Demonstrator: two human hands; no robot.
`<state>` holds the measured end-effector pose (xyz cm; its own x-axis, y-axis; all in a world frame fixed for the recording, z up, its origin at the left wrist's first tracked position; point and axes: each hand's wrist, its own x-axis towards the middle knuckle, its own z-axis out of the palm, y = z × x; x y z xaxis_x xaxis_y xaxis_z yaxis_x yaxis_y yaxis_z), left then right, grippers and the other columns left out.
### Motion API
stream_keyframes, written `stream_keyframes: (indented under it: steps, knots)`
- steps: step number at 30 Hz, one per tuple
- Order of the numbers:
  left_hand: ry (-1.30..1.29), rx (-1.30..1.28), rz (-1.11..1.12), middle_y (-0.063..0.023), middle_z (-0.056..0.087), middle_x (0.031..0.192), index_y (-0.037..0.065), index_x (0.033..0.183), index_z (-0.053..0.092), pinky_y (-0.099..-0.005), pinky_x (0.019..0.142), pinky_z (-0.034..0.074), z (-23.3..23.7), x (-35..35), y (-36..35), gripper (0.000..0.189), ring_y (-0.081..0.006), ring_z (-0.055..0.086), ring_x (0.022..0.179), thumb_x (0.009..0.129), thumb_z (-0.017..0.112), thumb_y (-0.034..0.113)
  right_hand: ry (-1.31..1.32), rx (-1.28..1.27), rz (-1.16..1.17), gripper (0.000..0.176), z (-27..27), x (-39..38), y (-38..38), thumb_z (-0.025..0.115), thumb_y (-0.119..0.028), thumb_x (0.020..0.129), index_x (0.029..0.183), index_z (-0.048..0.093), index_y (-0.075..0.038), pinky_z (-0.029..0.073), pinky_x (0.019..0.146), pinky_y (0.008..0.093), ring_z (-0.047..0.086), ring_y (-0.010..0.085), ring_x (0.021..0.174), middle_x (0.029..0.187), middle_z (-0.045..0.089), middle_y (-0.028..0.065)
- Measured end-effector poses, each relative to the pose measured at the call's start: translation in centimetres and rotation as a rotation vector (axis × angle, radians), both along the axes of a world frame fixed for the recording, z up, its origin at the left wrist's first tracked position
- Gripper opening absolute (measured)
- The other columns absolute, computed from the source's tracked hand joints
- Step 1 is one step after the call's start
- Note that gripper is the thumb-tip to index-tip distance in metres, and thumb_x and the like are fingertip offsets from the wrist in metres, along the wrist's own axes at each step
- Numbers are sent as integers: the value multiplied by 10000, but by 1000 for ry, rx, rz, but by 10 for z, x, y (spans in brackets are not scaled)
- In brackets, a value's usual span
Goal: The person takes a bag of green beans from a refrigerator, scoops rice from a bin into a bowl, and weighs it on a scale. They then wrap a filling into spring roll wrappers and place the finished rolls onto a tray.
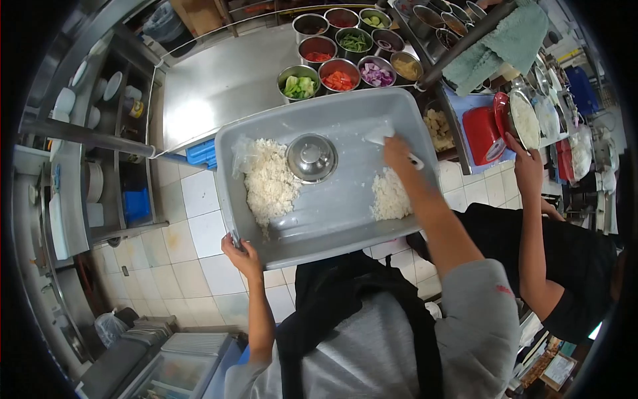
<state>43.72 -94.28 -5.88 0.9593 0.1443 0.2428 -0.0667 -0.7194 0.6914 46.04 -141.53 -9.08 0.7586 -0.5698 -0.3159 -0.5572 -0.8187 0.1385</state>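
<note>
A large grey plastic tub (332, 233) is in front of me. My left hand (244, 257) grips its near left corner, thumb up at the rim. Inside the tub, my right hand (397, 154) is closed around a white spatula (379, 135), its blade against the far right part of the floor and its handle end (417, 161) poking out behind the hand. A big heap of white rice (271, 183) lies at the left, beside a clear plastic bag (247, 156). Near the middle sits a metal bowl (312, 158), apparently upside down. A smaller rice heap (391, 195) is at the right, below my right hand.
Metal cups of cut vegetables (339, 76) stand on the steel counter (212, 80) beyond the tub. At my right a co-worker's hand (526, 159) holds a pan of rice (524, 120) by a red container (482, 136). Shelves with dishes (113, 86) stand left.
</note>
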Motion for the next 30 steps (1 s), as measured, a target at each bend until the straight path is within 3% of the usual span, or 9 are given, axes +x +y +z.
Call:
stream_keyframes:
  steps: [7,13,17,20,22,25,28,29,30]
  knots:
    - [-63,-9,-8,-226,401,1172,-27,1154,430,-409,850,407,6,-2,-4,368,-358,454,1027,795,510,-13,-93,146,-45,411,31,-81,2,477,-94,795,1205,496,-84,446,823,406,536,340,993,1107,523,164]
    - [-212,347,-546,-186,549,1006,5,649,613,-392,751,444,31,7,-29,143,-390,495,917,710,690,111,110,-198,-174,513,-34,-83,31,444,-209,871,1353,291,-120,406,830,434,364,291,1130,1262,374,119]
    - [573,339,-755,-194,546,945,60,883,637,-437,717,452,-18,22,-73,171,-330,535,819,737,653,147,-1015,128,125,134,-12,-63,120,479,-144,825,875,573,-62,390,785,420,513,270,849,842,559,127]
    - [414,118,-993,-151,571,923,68,1097,565,-355,627,467,-47,33,-119,310,-256,574,748,793,583,126,-750,902,646,261,64,-65,220,515,-169,815,1047,551,-56,335,931,415,439,323,1077,1095,505,181]
    - [1380,-973,-702,-94,567,1009,48,1234,436,-316,723,451,-36,56,-139,417,-177,565,879,828,519,93,-751,591,261,335,63,-87,224,505,-196,827,1146,516,-93,303,981,394,401,328,1145,1195,466,185]
    - [656,-917,-759,-84,407,1296,36,1296,357,-319,972,298,74,35,-177,420,-179,368,1215,885,405,108,-495,737,-594,422,33,-96,175,443,-219,866,1268,414,-93,261,1019,350,358,288,1213,1334,374,143]
    - [112,-443,-1257,-123,333,1349,95,1361,253,-325,1008,261,16,7,-193,469,-218,340,1235,910,348,183,-1229,1772,-1087,482,132,-61,216,290,-297,933,1348,291,-53,218,1043,321,289,225,1264,1426,244,72]
    - [33,-291,-1310,-126,326,1352,94,1364,243,-332,1009,258,6,7,-195,487,-225,339,1235,904,348,217,-724,1322,-829,621,114,-48,215,334,-474,902,1293,348,8,222,1029,347,285,288,1277,1320,381,195]
    - [100,-274,-1280,-129,319,1355,93,1367,234,-338,1010,254,-2,10,-194,507,-233,338,1234,899,347,252,-948,1106,-378,535,156,-69,214,398,-311,908,1359,261,-57,184,1056,350,219,238,1303,1424,228,96]
